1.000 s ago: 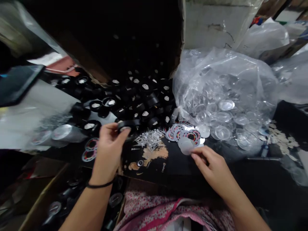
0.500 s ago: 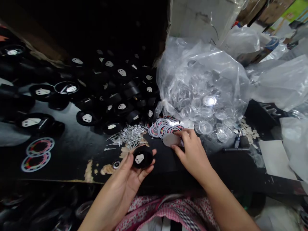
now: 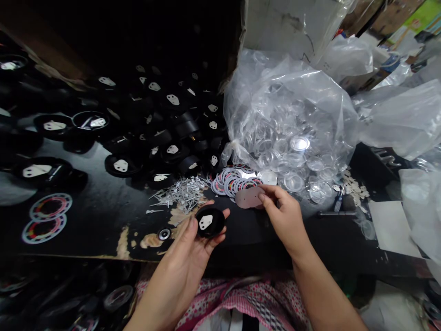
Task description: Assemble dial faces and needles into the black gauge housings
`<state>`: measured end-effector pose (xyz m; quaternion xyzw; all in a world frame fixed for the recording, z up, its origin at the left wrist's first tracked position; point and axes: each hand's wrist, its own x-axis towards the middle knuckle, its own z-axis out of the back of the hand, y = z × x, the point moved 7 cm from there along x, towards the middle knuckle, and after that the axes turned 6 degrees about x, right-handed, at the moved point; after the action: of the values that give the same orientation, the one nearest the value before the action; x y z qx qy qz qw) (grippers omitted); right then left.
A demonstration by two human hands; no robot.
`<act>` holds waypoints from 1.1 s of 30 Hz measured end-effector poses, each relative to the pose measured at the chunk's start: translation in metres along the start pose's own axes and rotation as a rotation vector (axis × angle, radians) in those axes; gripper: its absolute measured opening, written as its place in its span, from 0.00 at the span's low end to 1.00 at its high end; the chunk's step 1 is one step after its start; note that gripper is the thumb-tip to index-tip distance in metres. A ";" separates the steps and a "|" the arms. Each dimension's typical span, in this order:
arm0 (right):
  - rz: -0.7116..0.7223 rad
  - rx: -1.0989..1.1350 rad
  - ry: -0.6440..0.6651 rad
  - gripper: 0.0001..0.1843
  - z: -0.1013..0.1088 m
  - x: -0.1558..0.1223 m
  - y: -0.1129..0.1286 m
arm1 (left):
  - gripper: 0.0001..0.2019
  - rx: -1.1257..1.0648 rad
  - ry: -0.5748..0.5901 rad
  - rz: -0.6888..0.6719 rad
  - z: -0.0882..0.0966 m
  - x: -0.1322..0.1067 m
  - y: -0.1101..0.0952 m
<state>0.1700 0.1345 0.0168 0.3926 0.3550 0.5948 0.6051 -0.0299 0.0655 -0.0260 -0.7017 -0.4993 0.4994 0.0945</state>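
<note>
My left hand (image 3: 189,257) holds a black round gauge housing (image 3: 217,221) with its open side up; a white plate with small holes (image 3: 206,222) shows inside. My right hand (image 3: 283,214) pinches plain grey discs (image 3: 247,197) between thumb and fingers, just right of the housing and apart from it. They look like two overlapping dial plates, backs upward, with small holes. Behind them lies a spread of printed dial plates (image 3: 230,178). A heap of small white pointers (image 3: 181,194) is beyond my left hand.
Many black housings (image 3: 120,165) crowd the left and back of the table. A plastic bag of clear round covers (image 3: 289,138) stands behind my right hand. Two printed dials (image 3: 44,223) lie at left. A small screwdriver (image 3: 339,200) and a white sheet (image 3: 392,227) lie at right.
My right hand has drawn the grey discs slightly rightward, and more of their surface shows. My left hand with the housing has shifted a little right and up.
</note>
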 end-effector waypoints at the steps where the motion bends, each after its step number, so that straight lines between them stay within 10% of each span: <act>1: -0.039 0.036 -0.013 0.11 0.003 0.001 -0.002 | 0.19 0.001 0.000 0.002 0.000 0.000 0.000; 6: 0.069 -0.009 -0.053 0.08 0.001 -0.010 0.025 | 0.21 -0.083 -0.007 -0.018 -0.006 -0.001 0.000; 12: 0.076 0.101 0.332 0.20 -0.049 -0.029 0.049 | 0.19 -0.123 -0.060 -0.013 -0.013 -0.003 0.002; 33: -0.056 0.214 0.274 0.10 -0.040 -0.021 0.030 | 0.16 -0.171 -0.018 -0.002 -0.011 -0.004 0.006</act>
<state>0.1201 0.1150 0.0252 0.3601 0.5063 0.5843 0.5221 -0.0173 0.0637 -0.0226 -0.7020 -0.5417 0.4612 0.0304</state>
